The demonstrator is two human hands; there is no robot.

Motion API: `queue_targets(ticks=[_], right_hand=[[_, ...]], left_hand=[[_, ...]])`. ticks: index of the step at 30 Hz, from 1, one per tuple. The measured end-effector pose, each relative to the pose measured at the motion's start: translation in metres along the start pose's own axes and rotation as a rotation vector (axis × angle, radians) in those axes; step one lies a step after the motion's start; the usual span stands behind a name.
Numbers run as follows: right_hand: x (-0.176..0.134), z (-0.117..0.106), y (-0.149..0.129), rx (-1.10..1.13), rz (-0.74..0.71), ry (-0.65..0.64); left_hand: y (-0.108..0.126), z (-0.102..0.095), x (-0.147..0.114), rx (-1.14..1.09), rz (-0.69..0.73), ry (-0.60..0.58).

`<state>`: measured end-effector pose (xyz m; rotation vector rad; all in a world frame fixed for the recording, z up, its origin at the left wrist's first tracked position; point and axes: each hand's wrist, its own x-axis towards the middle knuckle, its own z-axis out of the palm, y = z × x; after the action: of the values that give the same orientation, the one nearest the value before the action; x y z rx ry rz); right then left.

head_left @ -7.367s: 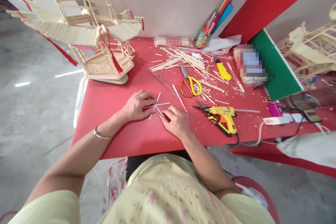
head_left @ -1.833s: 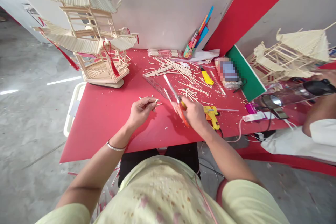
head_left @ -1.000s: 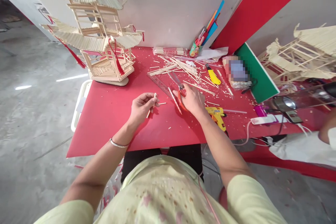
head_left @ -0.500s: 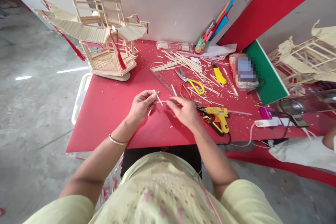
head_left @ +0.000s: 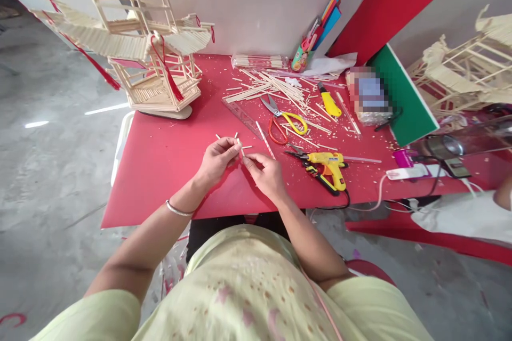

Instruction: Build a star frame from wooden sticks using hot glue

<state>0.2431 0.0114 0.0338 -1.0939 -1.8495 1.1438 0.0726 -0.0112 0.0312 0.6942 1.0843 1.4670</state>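
My left hand (head_left: 218, 161) is closed in a pinch on thin wooden sticks (head_left: 241, 150) over the front part of the red table. Stick ends poke out past its fingers, some crossing. Close beside it, my right hand (head_left: 266, 175) is also pinched, its thumb and fingertips at the lower end of one of those sticks. How the sticks join is hidden by the fingers. Just beyond the right hand a clear ruler (head_left: 242, 117) and a pale narrow rod (head_left: 264, 139) lie on the table.
A stick pagoda model (head_left: 160, 93) with red tassels stands back left. Scissors (head_left: 285, 120), loose sticks (head_left: 276, 88), a yellow utility knife (head_left: 330, 102), pliers (head_left: 322, 178) and a yellow glue gun (head_left: 328, 162) lie rightward. A power strip (head_left: 412, 171) trails cables. Another person's arm shows far right.
My right hand has moved left and now pinches the sticks beside my left hand; before, it was apart from them. The sticks have been turned. The view has shifted slightly.
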Motion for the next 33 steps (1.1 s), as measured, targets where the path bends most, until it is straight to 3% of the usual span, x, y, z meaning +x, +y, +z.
queue_targets(ticks=[22, 24, 29, 33], right_hand=[[-0.005, 0.007, 0.008, 0.076, -0.014, 0.075], [-0.007, 0.005, 0.009, 0.003, -0.021, 0.099], [-0.014, 0.005, 0.016, -0.303, -0.059, 0.131], [-0.017, 0.006, 0.020, -0.388, -0.069, 0.143]], left_hand=[[0.002, -0.001, 0.000, 0.122, -0.029, 0.049], [0.003, -0.003, 0.001, 0.173, -0.005, 0.100], [0.011, -0.015, 0.012, 0.213, 0.204, 0.373], [0.014, -0.027, 0.010, 0.379, 0.209, 0.366]])
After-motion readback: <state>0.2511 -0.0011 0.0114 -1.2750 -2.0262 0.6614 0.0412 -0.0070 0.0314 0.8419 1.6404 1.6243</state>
